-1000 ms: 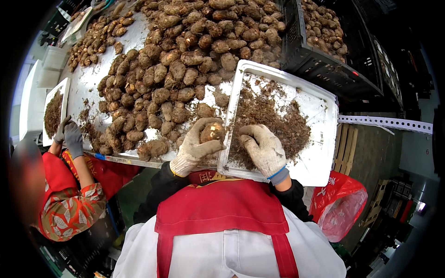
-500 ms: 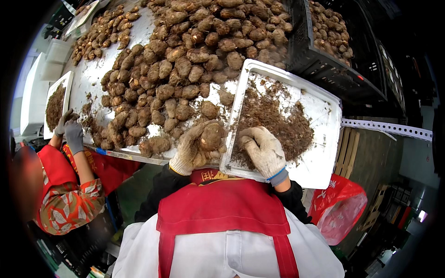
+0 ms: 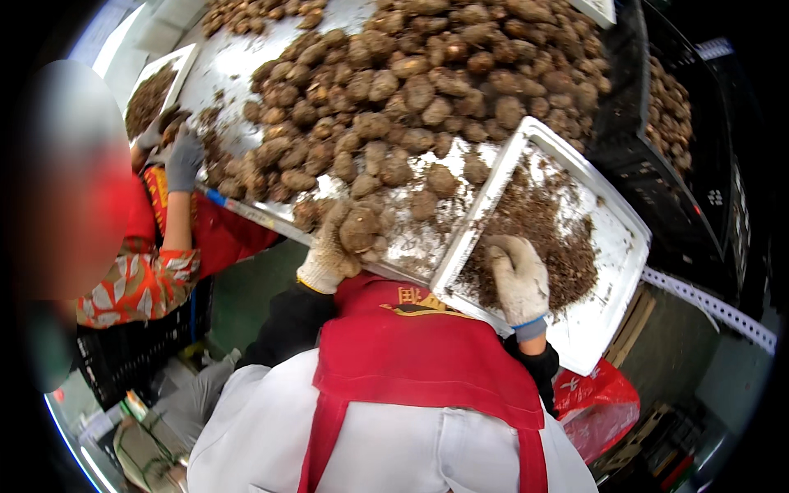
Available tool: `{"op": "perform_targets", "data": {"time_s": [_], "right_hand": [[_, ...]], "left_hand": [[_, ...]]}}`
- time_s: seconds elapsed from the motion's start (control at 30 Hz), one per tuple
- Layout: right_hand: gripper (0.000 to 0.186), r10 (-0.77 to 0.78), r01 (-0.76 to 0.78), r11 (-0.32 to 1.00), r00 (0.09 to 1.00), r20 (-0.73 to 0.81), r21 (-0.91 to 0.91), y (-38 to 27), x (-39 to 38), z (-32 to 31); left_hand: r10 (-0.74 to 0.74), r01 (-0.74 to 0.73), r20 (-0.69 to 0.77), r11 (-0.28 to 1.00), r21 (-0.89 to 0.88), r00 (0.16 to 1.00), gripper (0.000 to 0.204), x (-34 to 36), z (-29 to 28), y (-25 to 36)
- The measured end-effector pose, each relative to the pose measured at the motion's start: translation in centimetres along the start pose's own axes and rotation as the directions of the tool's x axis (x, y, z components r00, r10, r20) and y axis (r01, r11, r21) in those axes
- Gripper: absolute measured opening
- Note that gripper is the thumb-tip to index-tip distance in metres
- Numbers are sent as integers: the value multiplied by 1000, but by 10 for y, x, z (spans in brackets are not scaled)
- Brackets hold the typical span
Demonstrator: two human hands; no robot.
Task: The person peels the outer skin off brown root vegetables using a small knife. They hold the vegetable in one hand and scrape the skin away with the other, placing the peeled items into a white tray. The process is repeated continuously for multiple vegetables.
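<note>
A hairy brown taro (image 3: 359, 230) rests in my left hand (image 3: 325, 259), which wears a white knitted glove and is closed round it near the table's front edge. My right hand (image 3: 519, 279), in a similar glove with a blue cuff, is over the white tray (image 3: 612, 324). Its fingers are curled together, and what they hold, if anything, is hidden. Brown fibrous peelings (image 3: 546, 234) cover much of the tray's floor. A large heap of taros (image 3: 427, 90) spreads over the metal table beyond my hands.
On my left a co-worker's gloved hand (image 3: 184, 160) works beside a smaller tray of peelings (image 3: 149, 97). Black crates (image 3: 625, 107) stand at the right, one with taros in it. A red plastic bag (image 3: 596, 407) hangs below the tray.
The whole view has shifted and tilted, so the table sits further right and higher. My left hand keeps the taro; my right hand stays over the tray, curled as before.
</note>
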State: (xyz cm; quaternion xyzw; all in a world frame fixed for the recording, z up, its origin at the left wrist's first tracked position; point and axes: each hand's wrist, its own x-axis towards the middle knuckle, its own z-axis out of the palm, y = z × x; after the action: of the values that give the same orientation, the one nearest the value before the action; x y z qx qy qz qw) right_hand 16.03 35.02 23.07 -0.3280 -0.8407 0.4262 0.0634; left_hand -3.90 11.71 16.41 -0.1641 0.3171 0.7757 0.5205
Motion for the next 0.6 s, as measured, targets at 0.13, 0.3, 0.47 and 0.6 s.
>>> {"op": "perform_targets", "data": {"time_s": [0.13, 0.3, 0.47, 0.6], "right_hand": [[21, 190, -188, 978, 982, -10, 95, 21, -10, 2], [23, 163, -163, 987, 986, -28, 4, 30, -6, -3], [23, 156, -156, 987, 988, -17, 29, 15, 5, -4], [22, 92, -96, 992, 994, -53, -77, 16, 6, -8]], "left_hand": [[127, -136, -75, 981, -140, 989, 58, -57, -74, 34], [263, -325, -429, 943, -77, 864, 45, -80, -165, 28], [281, -306, -517, 951, 39, 809, 33, -28, -190, 0], [298, -328, -643, 942, 76, 706, 36, 8, -157, -1]]}}
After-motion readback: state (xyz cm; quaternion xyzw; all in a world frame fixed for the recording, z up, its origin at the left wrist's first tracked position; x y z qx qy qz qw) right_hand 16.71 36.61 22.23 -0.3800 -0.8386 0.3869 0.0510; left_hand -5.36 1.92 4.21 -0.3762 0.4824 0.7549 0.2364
